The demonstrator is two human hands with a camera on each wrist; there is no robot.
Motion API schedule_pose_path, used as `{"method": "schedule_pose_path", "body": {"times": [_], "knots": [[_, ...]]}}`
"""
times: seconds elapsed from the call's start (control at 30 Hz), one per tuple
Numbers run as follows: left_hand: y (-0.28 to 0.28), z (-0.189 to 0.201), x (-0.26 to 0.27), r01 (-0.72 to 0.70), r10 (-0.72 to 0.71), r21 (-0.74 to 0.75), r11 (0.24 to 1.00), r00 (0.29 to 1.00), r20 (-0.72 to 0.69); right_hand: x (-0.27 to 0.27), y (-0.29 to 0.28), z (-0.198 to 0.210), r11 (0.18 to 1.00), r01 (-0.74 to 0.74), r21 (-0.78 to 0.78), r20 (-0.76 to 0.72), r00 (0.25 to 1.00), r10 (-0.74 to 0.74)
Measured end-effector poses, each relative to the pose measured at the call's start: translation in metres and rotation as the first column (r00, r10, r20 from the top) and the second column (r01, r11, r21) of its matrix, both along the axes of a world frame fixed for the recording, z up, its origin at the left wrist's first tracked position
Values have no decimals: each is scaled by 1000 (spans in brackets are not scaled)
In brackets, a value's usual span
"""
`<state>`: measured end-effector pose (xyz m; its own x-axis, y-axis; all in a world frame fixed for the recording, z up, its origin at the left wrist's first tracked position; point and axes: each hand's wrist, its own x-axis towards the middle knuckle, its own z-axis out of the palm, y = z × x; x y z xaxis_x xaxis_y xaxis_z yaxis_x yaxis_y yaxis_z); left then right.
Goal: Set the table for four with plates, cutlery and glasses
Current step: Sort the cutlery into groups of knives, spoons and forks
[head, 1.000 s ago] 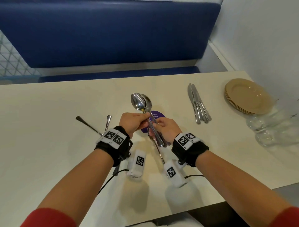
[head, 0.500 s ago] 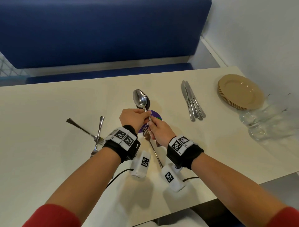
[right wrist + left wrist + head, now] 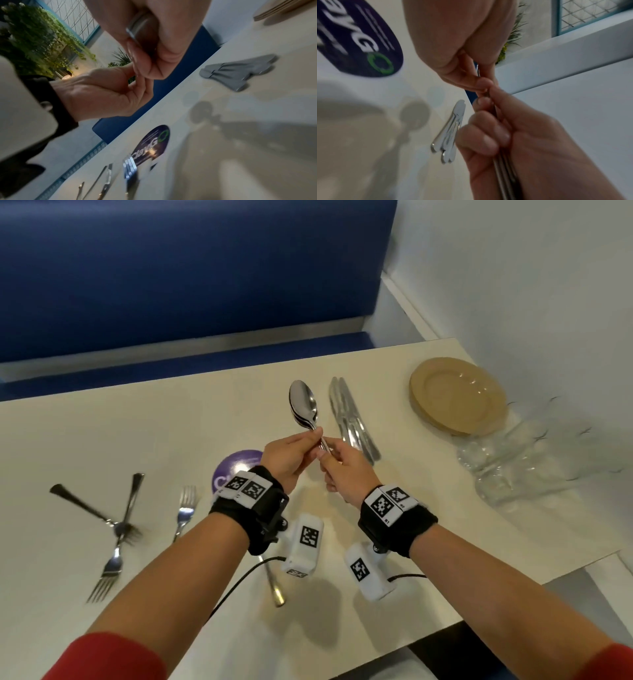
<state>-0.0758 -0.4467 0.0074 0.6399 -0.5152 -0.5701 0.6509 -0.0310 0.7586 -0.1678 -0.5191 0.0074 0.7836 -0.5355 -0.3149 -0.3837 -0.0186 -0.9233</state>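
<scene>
Against the blue bench (image 3: 171, 268), the pale table (image 3: 239, 628) held scattered forks (image 3: 116, 529), knives (image 3: 352, 419), stacked plates (image 3: 457, 395) and blurred glasses (image 3: 534, 460). Above it, both the left hand (image 3: 291, 460) and right hand (image 3: 346, 470) pinched stacked spoons (image 3: 303, 405) by their necks; the handles stayed hidden inside the right fist.
</scene>
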Motion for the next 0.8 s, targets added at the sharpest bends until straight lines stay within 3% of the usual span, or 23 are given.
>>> {"method": "schedule_pose_path", "body": {"times": [0.13,0.27,0.4,0.57,0.8], "knots": [[-54,-10,-11,87,-87,7,996,996,22,-19,-58,8,987,-46,-153,-85,996,34],[-98,-22,-21,107,-110,60,992,993,44,-29,-114,10,934,-179,-310,-285,954,88],[-124,-24,-27,103,-107,92,990,993,41,-27,-148,-5,938,-163,-306,-344,938,50],[-120,-30,-10,44,-111,274,961,966,233,-4,-169,-37,940,-54,-335,-435,895,-103],[-93,-49,15,-32,-238,553,832,881,409,20,-191,-51,856,-176,-486,-577,800,-163]]}}
